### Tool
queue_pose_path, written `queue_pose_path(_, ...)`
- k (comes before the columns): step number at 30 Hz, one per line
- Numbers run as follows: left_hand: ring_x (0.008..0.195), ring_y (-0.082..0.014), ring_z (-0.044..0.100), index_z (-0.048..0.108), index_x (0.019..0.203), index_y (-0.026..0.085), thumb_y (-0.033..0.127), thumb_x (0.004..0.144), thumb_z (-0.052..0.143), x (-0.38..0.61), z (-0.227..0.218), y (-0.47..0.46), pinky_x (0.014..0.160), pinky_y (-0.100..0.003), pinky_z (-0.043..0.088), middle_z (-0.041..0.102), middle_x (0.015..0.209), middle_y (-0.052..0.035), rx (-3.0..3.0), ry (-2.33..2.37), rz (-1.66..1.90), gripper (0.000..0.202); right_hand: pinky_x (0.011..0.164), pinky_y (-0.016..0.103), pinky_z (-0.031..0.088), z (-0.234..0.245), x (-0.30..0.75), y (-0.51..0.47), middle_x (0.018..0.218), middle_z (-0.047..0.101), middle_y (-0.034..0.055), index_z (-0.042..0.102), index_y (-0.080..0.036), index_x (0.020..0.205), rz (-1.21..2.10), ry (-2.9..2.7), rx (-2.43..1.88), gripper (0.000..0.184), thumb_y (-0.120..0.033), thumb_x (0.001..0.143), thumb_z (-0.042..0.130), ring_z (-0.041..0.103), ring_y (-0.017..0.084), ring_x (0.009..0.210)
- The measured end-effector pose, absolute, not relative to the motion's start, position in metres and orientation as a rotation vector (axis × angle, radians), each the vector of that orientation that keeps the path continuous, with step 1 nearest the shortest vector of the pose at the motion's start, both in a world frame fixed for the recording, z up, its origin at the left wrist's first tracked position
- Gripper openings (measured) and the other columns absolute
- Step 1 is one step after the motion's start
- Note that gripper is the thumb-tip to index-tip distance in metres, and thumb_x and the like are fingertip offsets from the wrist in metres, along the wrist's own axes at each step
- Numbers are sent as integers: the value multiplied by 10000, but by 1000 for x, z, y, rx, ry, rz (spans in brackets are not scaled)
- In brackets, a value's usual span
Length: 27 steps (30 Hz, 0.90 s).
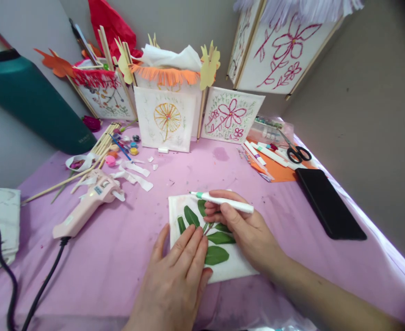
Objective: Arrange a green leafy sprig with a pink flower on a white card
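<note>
A white square panel (228, 273) lies flat in front of me on the purple cloth. Several green leaves (216, 255) are spread across it, partly covered by my hands. My left hand (178, 271) rests flat with its fingers stretched over the leaves near their stems. Between the thumb and fingers of my right hand (244, 225) is a white marker (226, 201) with a green band. Its uncapped tip points left, a little above the panel's far edge, and I cannot tell whether it touches anything.
A pink glue gun (85, 204) with a black cord lies left. Beside it are wooden sticks (101, 149) and paper scraps (136, 174). Flower-drawn panels (168, 119) lean at the back. On the right are scissors (297, 154), markers (269, 154) and a black phone (328, 202). A teal bottle (33, 101) stands far left.
</note>
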<state>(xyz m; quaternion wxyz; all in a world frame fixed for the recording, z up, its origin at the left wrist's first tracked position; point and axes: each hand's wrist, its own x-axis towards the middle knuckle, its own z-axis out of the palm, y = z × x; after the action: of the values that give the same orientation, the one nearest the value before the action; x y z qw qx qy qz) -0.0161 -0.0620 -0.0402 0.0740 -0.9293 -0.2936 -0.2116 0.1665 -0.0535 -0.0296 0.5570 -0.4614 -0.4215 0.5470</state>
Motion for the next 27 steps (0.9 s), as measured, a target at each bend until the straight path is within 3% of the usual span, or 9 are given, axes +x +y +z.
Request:
queue_pose_path(9,1196,-198,546,609,1187,153,270,964,438,-14,-46,-66,1163,-446,146,640,1260,-38,-2839,-983,-748,304,661,185,527,1,185,-60,797,692,8,668,-219,1004,1025,-1235,-1229,216,-361,950,514,642,100,718)
queue_pose_path(15,1157,-217,553,616,1181,145,296,964,428,-13,-47,-66,1147,-429,169,669,1192,-31,-2874,-1071,-803,325,631,195,496,16,190,-63,805,669,11,664,-178,928,733,-1697,-1346,177,-243,939,500,630,97,671)
queue_pose_path(27,1128,-202,560,620,1178,153,291,944,477,-14,-53,-68,1156,-436,168,673,1187,-35,-2882,-1073,-909,306,587,217,482,7,180,-58,740,657,14,657,-159,884,760,-1786,-1347,225,-253,945,462,616,109,633)
